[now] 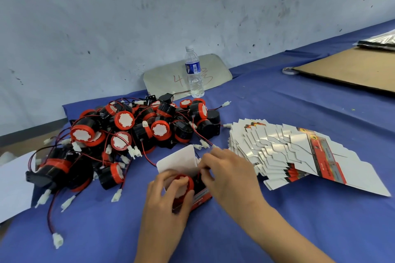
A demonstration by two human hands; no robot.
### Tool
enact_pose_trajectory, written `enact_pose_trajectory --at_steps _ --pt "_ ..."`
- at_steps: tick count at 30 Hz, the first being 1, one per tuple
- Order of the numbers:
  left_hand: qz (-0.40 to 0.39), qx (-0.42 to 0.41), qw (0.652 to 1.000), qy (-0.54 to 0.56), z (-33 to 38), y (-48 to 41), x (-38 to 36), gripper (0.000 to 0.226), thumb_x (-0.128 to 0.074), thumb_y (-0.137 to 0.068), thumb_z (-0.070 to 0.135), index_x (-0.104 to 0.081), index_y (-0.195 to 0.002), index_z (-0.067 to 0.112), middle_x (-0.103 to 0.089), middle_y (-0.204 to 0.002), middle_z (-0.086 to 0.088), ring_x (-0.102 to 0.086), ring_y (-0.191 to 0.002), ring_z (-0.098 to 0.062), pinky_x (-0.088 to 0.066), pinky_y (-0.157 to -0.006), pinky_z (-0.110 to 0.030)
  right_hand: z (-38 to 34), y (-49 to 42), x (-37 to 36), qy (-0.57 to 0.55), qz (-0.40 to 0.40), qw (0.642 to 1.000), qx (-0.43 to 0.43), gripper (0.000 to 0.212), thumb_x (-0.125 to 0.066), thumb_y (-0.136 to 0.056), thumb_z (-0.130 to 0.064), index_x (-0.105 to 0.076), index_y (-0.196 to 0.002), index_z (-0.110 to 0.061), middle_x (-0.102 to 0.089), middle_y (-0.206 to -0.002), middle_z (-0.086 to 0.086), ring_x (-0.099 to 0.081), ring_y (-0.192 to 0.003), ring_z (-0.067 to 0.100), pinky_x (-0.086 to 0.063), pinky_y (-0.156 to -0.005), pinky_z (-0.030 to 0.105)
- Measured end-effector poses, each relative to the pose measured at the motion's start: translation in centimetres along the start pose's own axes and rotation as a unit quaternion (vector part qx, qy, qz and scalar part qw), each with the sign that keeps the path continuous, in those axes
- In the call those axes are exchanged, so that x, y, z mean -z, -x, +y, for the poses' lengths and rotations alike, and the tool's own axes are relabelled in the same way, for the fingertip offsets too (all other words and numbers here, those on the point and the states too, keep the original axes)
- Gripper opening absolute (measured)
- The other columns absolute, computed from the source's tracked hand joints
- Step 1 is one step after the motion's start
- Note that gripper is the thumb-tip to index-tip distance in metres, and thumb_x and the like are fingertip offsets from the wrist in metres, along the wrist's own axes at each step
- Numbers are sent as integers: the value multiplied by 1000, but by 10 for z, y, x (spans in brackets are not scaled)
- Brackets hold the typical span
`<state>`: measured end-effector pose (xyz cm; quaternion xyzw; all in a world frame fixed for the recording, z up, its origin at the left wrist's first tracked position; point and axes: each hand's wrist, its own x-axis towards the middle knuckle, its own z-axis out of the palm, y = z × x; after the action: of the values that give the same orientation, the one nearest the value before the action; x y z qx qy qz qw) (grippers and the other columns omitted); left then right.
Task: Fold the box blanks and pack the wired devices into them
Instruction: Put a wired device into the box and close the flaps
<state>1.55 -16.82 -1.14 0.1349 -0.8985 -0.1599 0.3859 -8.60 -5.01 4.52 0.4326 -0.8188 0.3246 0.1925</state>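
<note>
both hands are working at the near edge of the surface [277,113]: the left hand [168,194] is gripping a wired device [184,183], fingers curled round its red rim, pushing it into a folded box [199,196], while the right hand [230,175] is pinching the white flap [179,161]. packing is looking barely begun; a big pile of devices [128,130], black with red caps and trailing wires, and a fanned stack of flat blanks [284,151] are waiting behind
</note>
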Motion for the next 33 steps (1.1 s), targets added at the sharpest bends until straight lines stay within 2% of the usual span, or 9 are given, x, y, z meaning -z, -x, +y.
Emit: enact_pose_trajectory --at_steps 4,7,9,12,14,16,23,28,33 --pt "-18 -8 1000 -7 1 -1 -4 35 -86 -61 -3 -75 -92 8 -60 -118 -9 -52 -102 -16 -50 -75 -32 -21 12 -10 40 -98 994 28 39 -91 -30 -20 -57 -49 -23 -54 -56 -8 -54 -52 12 -23 -34 17" --pt "-20 -1 1000 18 2 0 -5 21 -80 -71 6 -75 -91 8 -53 -129 -6 -54 -108 -26 -54 -74 -38 -17 11 -15 62 -129 990 1 22 -86 -55 -24 -67 -66 -21 -60 -75 -6 -59 -73 13 -5 -43 18" --pt "-30 0 1000 8 0 1 -7 27 -84 -68 11 -73 -93 12 -50 -136 -7 -52 -115 -29 -52 -80 -37 -7 9 -23 56 -159 986 -20 13 -56 -89 -18 -65 -98 -18 -56 -104 -3 -52 -100 18 -11 -46 23" --pt "-15 -13 999 -30 -3 4 -12 52 -83 -70 7 -66 -111 34 -44 -144 -4 -55 -118 -28 -52 -88 -39 -5 7 -22 29 -153 988 1 25 -41 -95 -17 -61 -110 -20 -51 -114 -5 -53 -100 22 -27 -51 26" --pt "-15 -17 997 -68 -7 4 -12 49 -76 -79 12 -63 -114 43 -44 -144 -1 -57 -117 -26 -51 -93 -43 0 4 -18 -27 -133 991 3 26 -43 -94 -14 -62 -112 -16 -50 -116 -5 -56 -89 27 -44 -64 35" --pt "-18 -13 998 -65 -9 5 -11 28 -81 -74 12 -70 -99 18 -48 -139 -5 -54 -114 -30 -49 -86 -38 8 -1 -12 -94 -112 989 -2 23 -50 -91 -8 -66 -108 -11 -53 -112 -1 -52 -74 23 -46 -73 37" --pt "22 110 992 -54 -13 -2 -7 21 -86 -67 7 -70 -80 8 -53 -129 -12 -52 -109 -37 -43 -86 -39 23 -9 6 -181 -92 978 -35 10 -71 -85 -19 -72 -94 -15 -57 -81 -11 -48 -60 1 -36 -63 6" --pt "11 113 992 -53 -12 -2 -5 23 -87 -65 8 -71 -82 8 -52 -129 -12 -53 -108 -37 -47 -84 -43 8 -4 2 -306 -21 952 18 9 -74 -80 -5 -73 -88 -9 -62 -81 -4 -59 -72 7 -48 -69 12" --pt "4 108 993 -50 -9 -1 -5 24 -87 -66 11 -71 -85 11 -52 -132 -10 -51 -111 -35 -45 -87 -40 -1 5 -9 -326 21 943 65 16 -61 -92 -5 -66 -107 -8 -68 -93 -2 -62 -78 8 -53 -73 23"
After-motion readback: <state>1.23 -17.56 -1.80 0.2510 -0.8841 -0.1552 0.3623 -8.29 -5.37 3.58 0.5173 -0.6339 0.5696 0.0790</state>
